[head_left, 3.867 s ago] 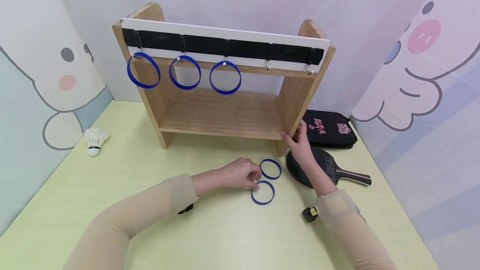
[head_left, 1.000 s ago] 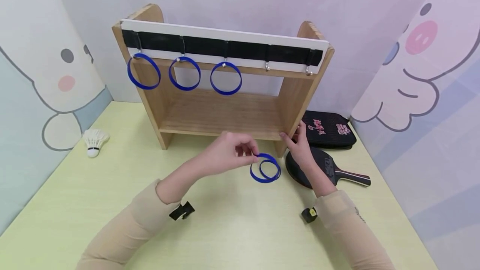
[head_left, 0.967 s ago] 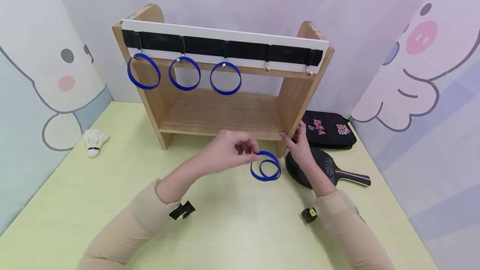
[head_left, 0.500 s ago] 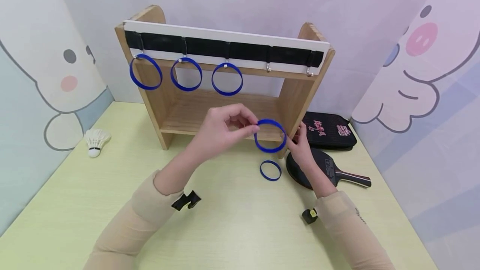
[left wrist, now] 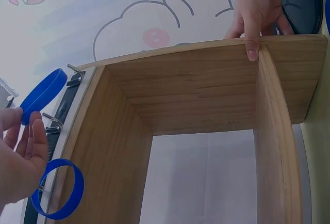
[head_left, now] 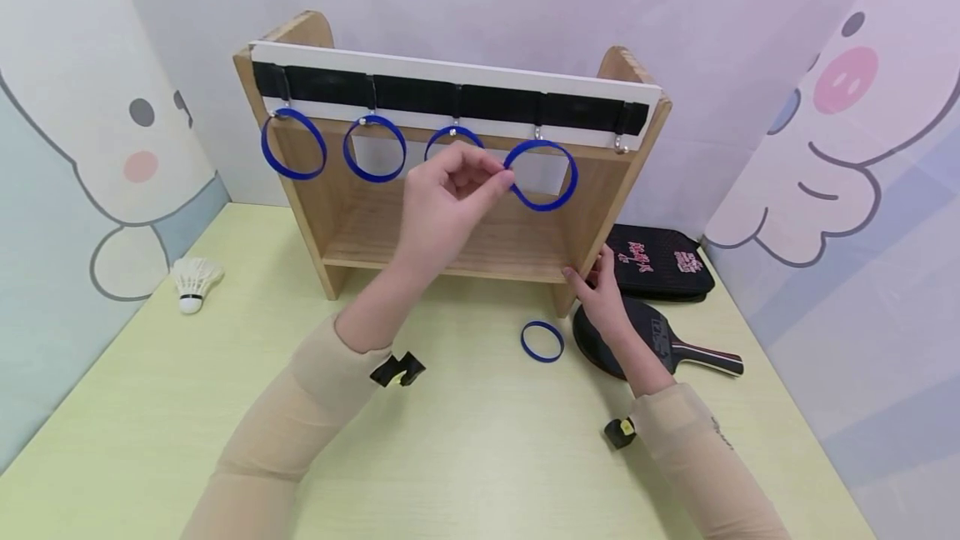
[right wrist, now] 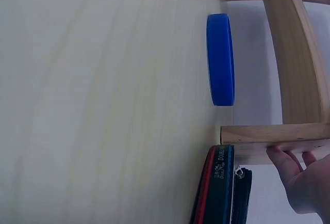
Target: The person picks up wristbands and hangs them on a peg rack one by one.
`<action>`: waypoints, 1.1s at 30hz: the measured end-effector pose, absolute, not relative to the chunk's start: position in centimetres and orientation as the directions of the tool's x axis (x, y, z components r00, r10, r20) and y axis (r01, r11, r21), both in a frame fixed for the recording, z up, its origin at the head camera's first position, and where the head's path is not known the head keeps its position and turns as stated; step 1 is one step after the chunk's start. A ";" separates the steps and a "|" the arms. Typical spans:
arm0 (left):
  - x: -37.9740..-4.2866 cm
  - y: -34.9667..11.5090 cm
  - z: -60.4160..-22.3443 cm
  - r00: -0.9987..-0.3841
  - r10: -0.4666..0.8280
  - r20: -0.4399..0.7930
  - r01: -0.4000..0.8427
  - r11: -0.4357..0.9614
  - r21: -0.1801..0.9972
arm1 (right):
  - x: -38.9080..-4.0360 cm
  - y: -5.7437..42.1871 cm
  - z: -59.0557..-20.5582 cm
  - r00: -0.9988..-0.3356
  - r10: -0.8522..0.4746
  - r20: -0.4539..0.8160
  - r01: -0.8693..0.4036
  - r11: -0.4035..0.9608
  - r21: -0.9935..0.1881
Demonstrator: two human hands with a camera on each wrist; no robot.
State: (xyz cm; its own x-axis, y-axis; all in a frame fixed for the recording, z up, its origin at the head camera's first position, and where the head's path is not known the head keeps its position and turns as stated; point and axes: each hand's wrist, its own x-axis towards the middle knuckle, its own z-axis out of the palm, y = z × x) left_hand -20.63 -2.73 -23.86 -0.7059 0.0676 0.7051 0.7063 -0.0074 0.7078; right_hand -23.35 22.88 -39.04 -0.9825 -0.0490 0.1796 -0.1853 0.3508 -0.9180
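Note:
My left hand (head_left: pixel 446 202) pinches a blue ring (head_left: pixel 574 177) by its left edge, between thumb and fingers. In the head view the ring's top overlaps the fourth hook (head_left: pixel 537 132); in the left wrist view the held ring (left wrist: pixel 44 91) is close to a hook tip (left wrist: pixel 75 70). A fifth hook (head_left: pixel 619 143) at the right is bare. Three blue rings hang to the left; the third (head_left: pixel 474 135) is partly hidden behind my left hand. My right hand (head_left: pixel 602 300) holds the lower right side of the wooden rack (head_left: pixel 609 190). Another blue ring (head_left: pixel 543 360) lies on the table.
A black table tennis bat (head_left: pixel 637 323) lies under my right forearm, with a black zip case (head_left: pixel 660 261) behind it. At the far left lies a white shuttlecock (head_left: pixel 195 277). Walls with cartoon figures close in behind and at both sides.
My left hand has picked up the nearer ring from the table and raised it to the hook row. The right hand has stayed on the rack.

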 end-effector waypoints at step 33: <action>-21.4 -2.5 -27.0 -0.597 0.040 0.802 0.793 0.182 0.581 | -23.2 22.9 -38.8 -0.980 -0.059 0.189 -0.198 0.353 -0.915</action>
